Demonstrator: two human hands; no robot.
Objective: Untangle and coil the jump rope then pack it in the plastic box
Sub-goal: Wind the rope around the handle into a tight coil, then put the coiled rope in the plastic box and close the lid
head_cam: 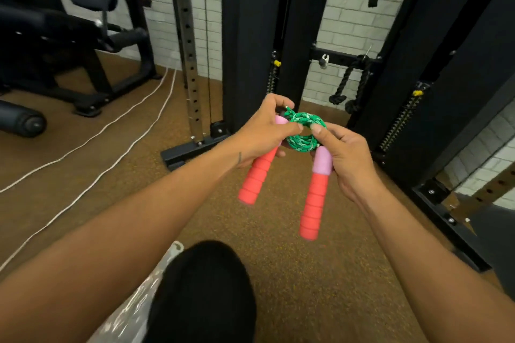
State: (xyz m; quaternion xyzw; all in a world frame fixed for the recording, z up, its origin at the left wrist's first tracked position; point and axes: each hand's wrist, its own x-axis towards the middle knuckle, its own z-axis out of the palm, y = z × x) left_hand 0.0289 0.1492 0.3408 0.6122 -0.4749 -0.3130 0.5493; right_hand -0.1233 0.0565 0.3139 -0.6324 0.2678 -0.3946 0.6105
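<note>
The jump rope (302, 140) is green braided cord wound into a small tight coil, held up in front of me above the floor. Its two handles are red foam with pink tops. My left hand (264, 131) grips the left handle (255, 175) near its top and pinches the coil with thumb and finger. My right hand (345, 156) holds the right handle (315, 198) by its pink end, thumb pressed on the coil. Both handles hang down and toward me. A clear plastic box (133, 306) shows partly at the bottom left, behind my dark-clad knee (206, 292).
Brown speckled rubber floor (320, 273) lies below. Black gym rack uprights (250, 36) stand just behind the hands, with a base foot (184, 156). A bench machine (69, 44) is at far left. White cords (83, 147) run across the floor at left.
</note>
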